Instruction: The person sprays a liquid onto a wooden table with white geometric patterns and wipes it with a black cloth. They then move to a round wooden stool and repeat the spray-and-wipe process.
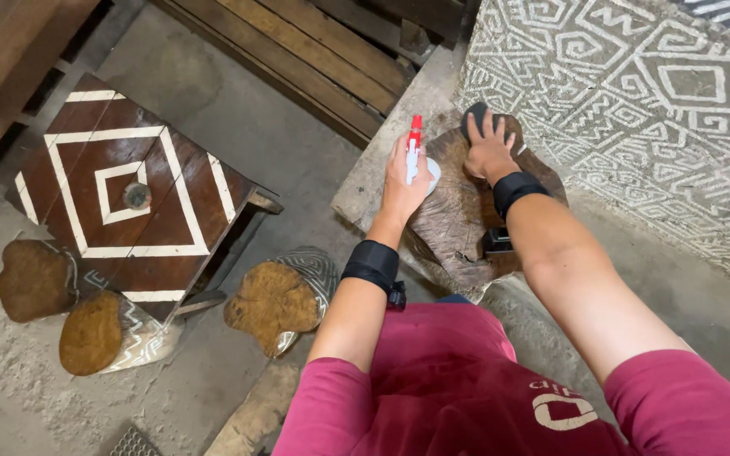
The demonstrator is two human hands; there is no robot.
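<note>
Wooden pieces fill your head view: one dark carved stool (466, 211) under your hands, three small stools on the dusty floor, two at the left (34, 279) (92, 332) and one nearer your knee (274, 304), and one low table (133, 190) painted with nested white diamonds. Your left hand (405, 181) is closed around one white bottle with a red tip (414, 148), held upright over the carved stool's near edge. Your right hand (489, 150) lies flat, fingers spread, pressing one dark pad (473, 116) onto the stool's top. That stool is rough, irregular in outline, deep brown with visible grain, and rests on a grey stone slab (369, 181) just beside a large surface patterned in white geometric lines (635, 110). Each wrist wears one black band.
</note>
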